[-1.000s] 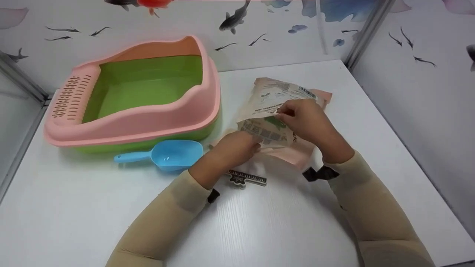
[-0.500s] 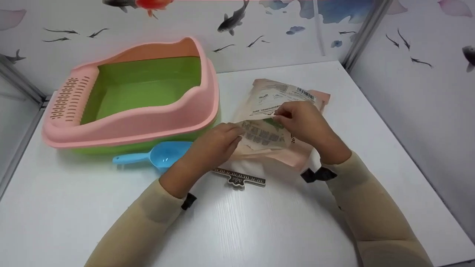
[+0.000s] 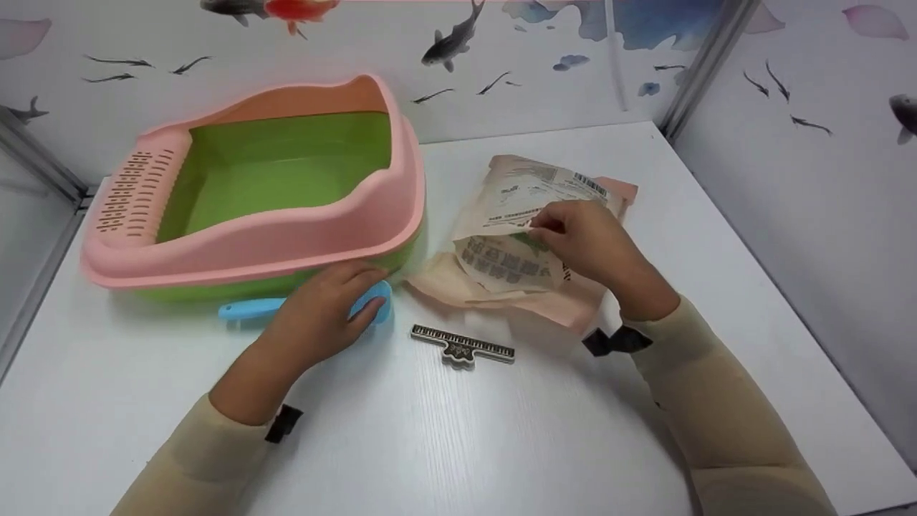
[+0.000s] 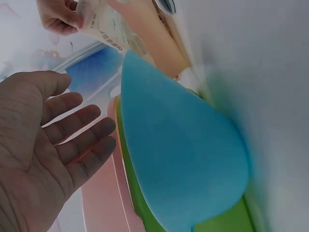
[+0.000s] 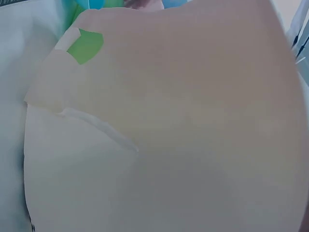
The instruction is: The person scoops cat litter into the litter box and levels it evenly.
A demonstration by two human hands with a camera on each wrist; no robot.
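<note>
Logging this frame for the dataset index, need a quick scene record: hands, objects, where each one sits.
left hand: loosely open over the scoop, not gripping it
right hand: pinching the upper edge of the bag's mouth
bag: lying right of the tub, mouth gaping; contents can't be made out
scoop: blue, in front of the tub, partly hidden by the left hand in the head view
tub: pink top, green base
clip: dark, patterned, in front of the bag
surface: white table
</note>
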